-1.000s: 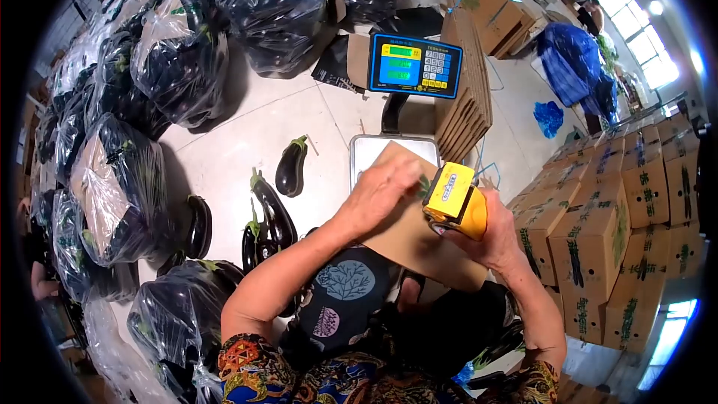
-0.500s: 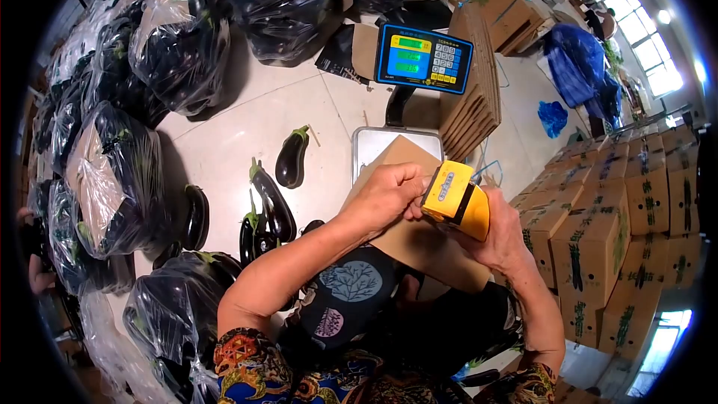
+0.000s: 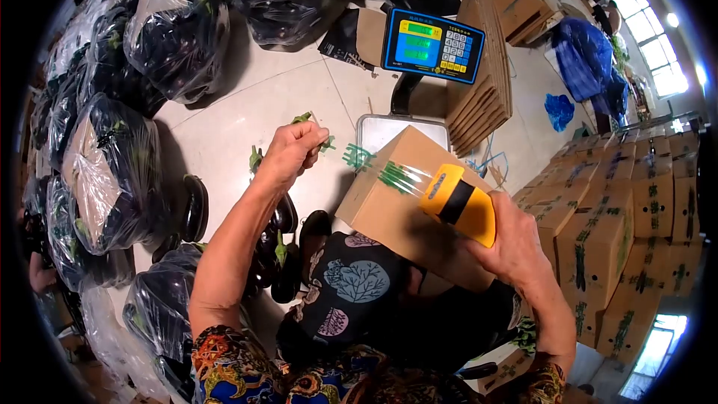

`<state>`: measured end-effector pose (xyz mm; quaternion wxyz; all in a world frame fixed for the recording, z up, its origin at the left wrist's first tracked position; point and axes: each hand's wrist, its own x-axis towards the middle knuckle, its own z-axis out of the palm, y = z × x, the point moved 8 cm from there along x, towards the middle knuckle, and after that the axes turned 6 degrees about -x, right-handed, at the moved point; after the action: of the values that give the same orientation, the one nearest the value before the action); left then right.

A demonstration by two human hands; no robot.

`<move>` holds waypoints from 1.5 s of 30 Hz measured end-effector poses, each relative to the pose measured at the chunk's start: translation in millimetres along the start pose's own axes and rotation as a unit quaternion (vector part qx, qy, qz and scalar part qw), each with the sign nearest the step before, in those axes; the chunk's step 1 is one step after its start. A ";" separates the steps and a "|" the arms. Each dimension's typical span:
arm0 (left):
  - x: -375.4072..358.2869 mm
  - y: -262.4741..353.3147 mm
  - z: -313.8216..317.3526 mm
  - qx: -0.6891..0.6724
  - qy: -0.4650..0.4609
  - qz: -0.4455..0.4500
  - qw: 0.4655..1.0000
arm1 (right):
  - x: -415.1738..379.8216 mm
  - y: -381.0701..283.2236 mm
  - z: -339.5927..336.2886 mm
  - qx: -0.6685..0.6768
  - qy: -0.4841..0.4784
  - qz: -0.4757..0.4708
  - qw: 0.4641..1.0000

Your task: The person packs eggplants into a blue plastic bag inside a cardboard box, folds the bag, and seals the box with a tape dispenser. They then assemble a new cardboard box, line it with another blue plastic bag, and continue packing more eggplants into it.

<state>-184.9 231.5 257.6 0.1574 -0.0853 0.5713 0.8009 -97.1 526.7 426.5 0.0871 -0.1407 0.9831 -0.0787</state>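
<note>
My left hand (image 3: pixel 292 155) is closed in a pinch on the free end of a strip of clear packing tape (image 3: pixel 400 178) with green print. The strip stretches over the top of a cardboard box (image 3: pixel 378 213) to a yellow tape dispenser (image 3: pixel 480 218) with a black band. My right hand (image 3: pixel 514 245) grips that dispenser from its right side, low over the box. Tilted, the box sits between my lap and the scale's metal platform (image 3: pixel 368 133). Several dark eggplants (image 3: pixel 286 213) lie below my left forearm, some partly hidden.
Behind the platform stands the scale's display (image 3: pixel 432 45). Folded cardboard sheets (image 3: pixel 482 78) lean to its right. Large clear bags of eggplants (image 3: pixel 112 172) line the left side. Stacked cartons (image 3: pixel 594 254) fill the right, and a blue plastic bag (image 3: pixel 559 112) lies on the floor.
My left hand has moved left, away from the dispenser, drawing out a length of printed tape. The dispenser has shifted slightly and turned in my right hand.
</note>
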 end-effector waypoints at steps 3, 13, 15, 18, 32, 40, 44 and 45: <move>1.4 -3.8 6.8 -0.059 -0.005 -0.002 0.998 | 6.8 2.5 4.6 0.010 -0.035 0.027 0.999; 38.4 -99.6 17.3 0.179 0.029 0.148 0.972 | 21.4 -13.7 10.3 -0.075 0.003 -0.031 0.997; 32.3 -107.3 46.1 0.273 -0.007 0.179 0.945 | 22.6 -16.3 9.4 -0.083 0.007 -0.042 0.996; 25.7 -100.7 64.9 0.396 -0.026 0.151 0.905 | 22.7 -16.9 11.7 -0.093 0.006 -0.035 0.995; 52.8 -115.6 70.3 0.120 -0.004 0.071 0.990 | 24.1 -22.1 11.6 -0.059 0.025 -0.036 0.997; 73.0 -132.7 64.6 0.401 -0.008 0.232 0.886 | 17.6 -13.9 13.0 -0.063 0.034 -0.037 0.997; 27.0 -20.4 127.6 0.103 -0.109 -0.020 0.989 | 13.7 -10.8 18.0 -0.001 0.026 -0.042 0.999; 25.5 -6.7 137.8 0.244 -0.108 0.095 0.959 | 12.2 -7.5 21.6 0.008 0.006 -0.011 1.000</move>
<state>-200.5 367.2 289.5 0.1575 0.0971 0.7348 0.6525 -102.5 513.2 405.1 0.0816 -0.1505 0.9812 -0.0888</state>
